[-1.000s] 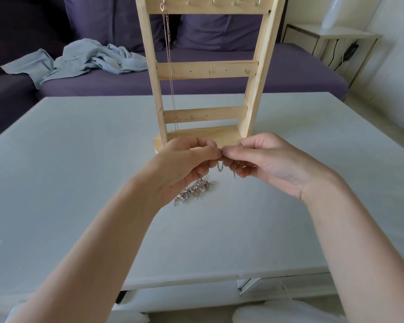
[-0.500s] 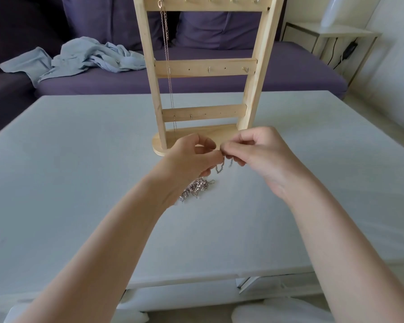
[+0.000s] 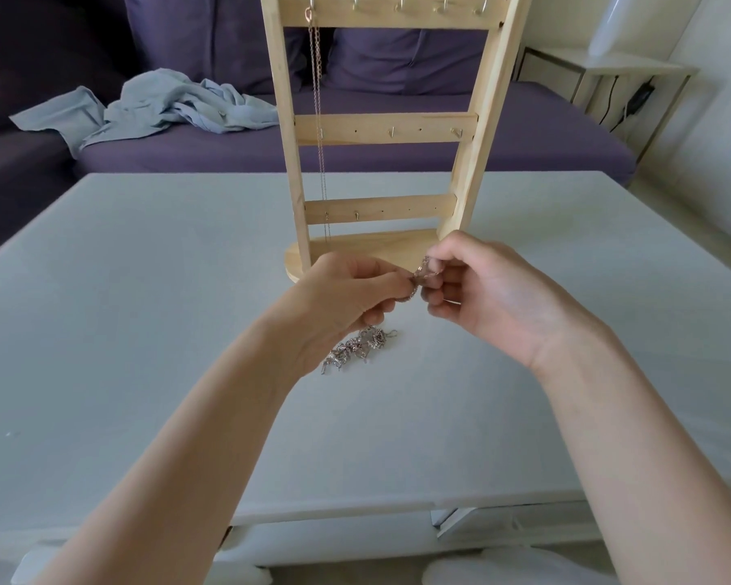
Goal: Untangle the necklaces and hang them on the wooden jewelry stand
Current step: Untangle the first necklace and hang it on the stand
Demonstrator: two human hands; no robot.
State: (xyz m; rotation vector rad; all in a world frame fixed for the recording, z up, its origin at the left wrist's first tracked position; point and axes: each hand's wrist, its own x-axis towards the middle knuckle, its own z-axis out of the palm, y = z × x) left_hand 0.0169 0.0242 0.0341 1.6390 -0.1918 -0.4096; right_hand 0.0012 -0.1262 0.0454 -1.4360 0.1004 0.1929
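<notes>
Pinching silver chain (image 3: 418,282) between left hand (image 3: 347,297) and right hand (image 3: 477,289), both clamped, probably teasing knot. Trailing tangle (image 3: 357,350) resting on table (image 3: 144,331), easing weight. Wooden stand (image 3: 380,128) waiting near, one necklace (image 3: 319,120) hanging already.

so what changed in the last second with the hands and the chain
Both hands, left hand and right hand, rose a little toward the wooden stand, and the right hand drew its pinched end of the silver chain up and slightly right. Neither grip let go. The tangled pile on the table and the rose chain hanging on the stand are unchanged.
</notes>
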